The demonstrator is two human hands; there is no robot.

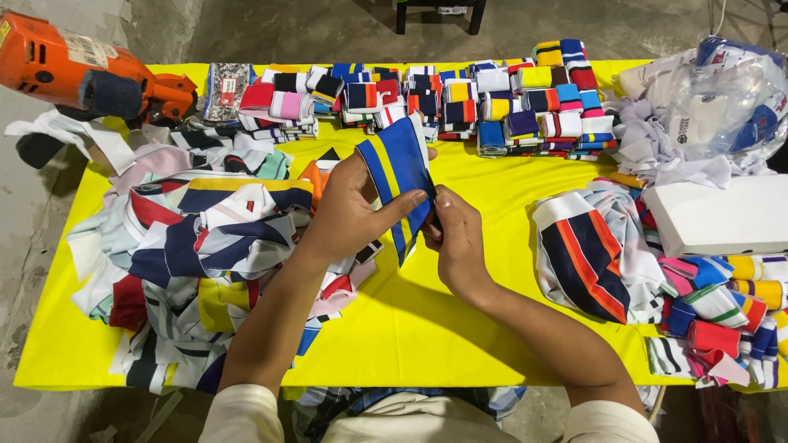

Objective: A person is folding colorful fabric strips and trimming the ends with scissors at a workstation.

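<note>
Yellow table (460, 328) — fabric strips heaped; bare concrete floor (246, 29) around.

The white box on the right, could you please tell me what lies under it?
The white box rests on striped fabric pieces and white cloth showing at its edges. Whatever lies directly beneath its middle is covered.

The lower part of the blue and yellow striped band (400, 168) is covered by the left hand (349, 215) and right hand (455, 238); its full length cannot be judged. The orange power tool (78, 74) at the surface's far left corner is cut by the picture's left edge. The clear plastic bag (722, 98) at the far right corner blurs its contents. Rolled bands (739, 320) along the right edge run out of view. The near left heap (189, 262) buries its lower pieces.
</note>
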